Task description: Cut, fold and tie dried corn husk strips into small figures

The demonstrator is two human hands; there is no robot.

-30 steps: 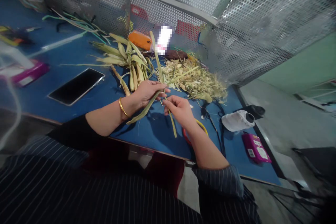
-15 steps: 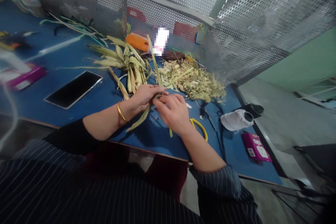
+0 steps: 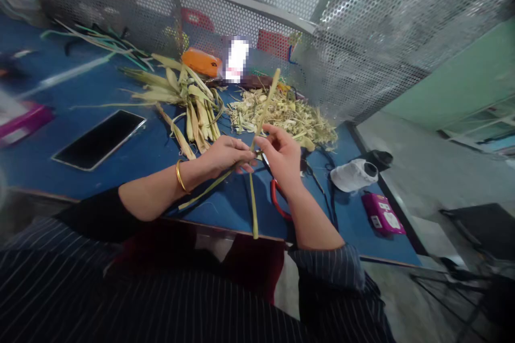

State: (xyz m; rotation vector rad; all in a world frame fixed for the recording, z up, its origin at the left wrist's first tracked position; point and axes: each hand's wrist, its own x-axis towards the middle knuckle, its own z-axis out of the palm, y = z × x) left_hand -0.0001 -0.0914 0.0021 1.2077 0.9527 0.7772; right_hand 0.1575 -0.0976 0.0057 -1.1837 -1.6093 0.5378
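Over the front part of the blue table, my left hand (image 3: 231, 154) is closed, pinching strips of dried corn husk. A narrow strip (image 3: 254, 206) hangs down from the fingertips toward the table edge, its upper part standing up above the hands. Another husk strip (image 3: 205, 192) slants out below my left hand to the left. My right hand (image 3: 282, 158) meets the left one, thumb and forefinger closed at the upright strip; its other fingers curl out of clear sight. Beside my right wrist shows a red curved handle (image 3: 277, 201), partly covered by that hand.
Corn husks (image 3: 197, 107) lie behind my left hand, with a heap of shredded husk (image 3: 281, 112) to their right. A phone (image 3: 98, 139) rests at left. White thread on a cone (image 3: 350, 176) and a purple packet (image 3: 382, 214) stand right. Perforated metal panels (image 3: 249, 5) rise behind.
The husk strip now points up and right, and its lower end hangs lower. My right hand has turned and lifted slightly. A red handle shows where a yellow one was visible. The view has shifted right.
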